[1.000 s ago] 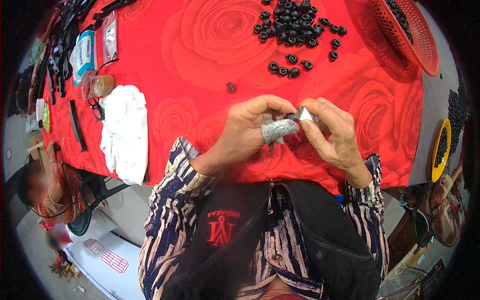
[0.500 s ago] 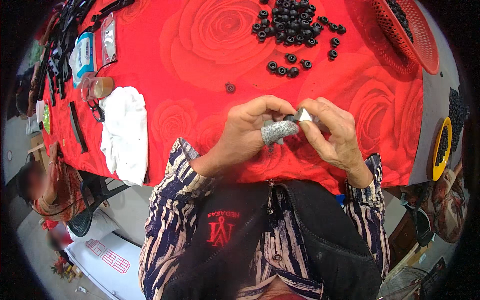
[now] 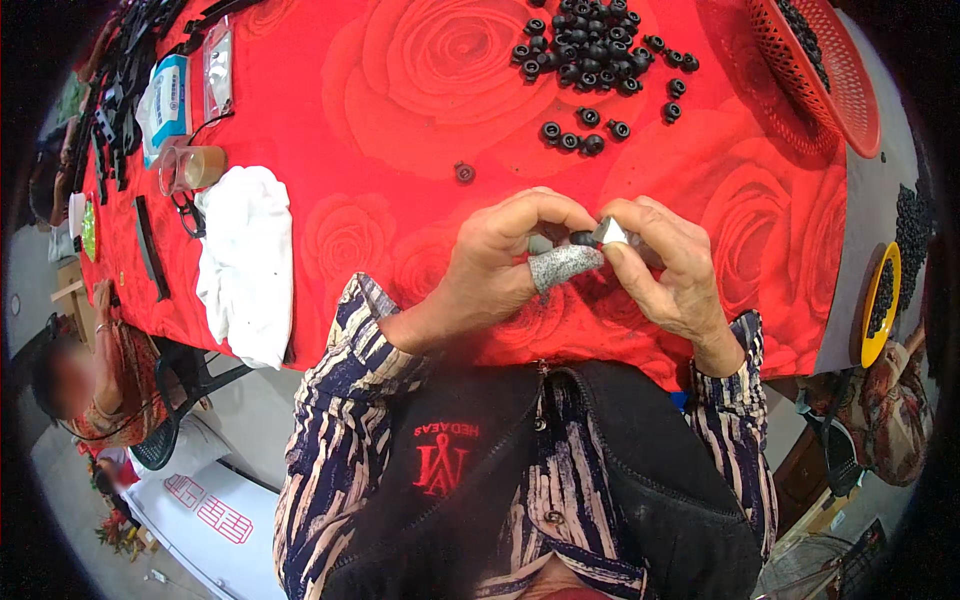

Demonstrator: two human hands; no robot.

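In front of my chest my two hands meet above the red cloth. My left hand (image 3: 492,245), its thumb in a grey speckled finger sleeve (image 3: 565,266), pinches a small black rounded part (image 3: 583,239). My right hand (image 3: 672,262) is closed on a small piece with a pale triangular face (image 3: 613,233), perhaps a blade; its tip touches or nearly touches the black part. Fingers hide most of both pieces. One loose black part (image 3: 464,173) lies on the cloth beyond my left hand. Farther off is a pile of similar black ring-ended parts (image 3: 590,50).
A red plastic basket (image 3: 850,90) of black pieces leans at the far right, with a yellow plate (image 3: 868,335) of them below. At left lie a white cloth (image 3: 245,270), a cup of brown liquid (image 3: 205,167), a blue-white packet (image 3: 172,100) and black strips. Other people sit at both sides.
Both hands stay almost in place, still pinching the same pieces. The view has shifted slightly; otherwise the things on the table have not moved.
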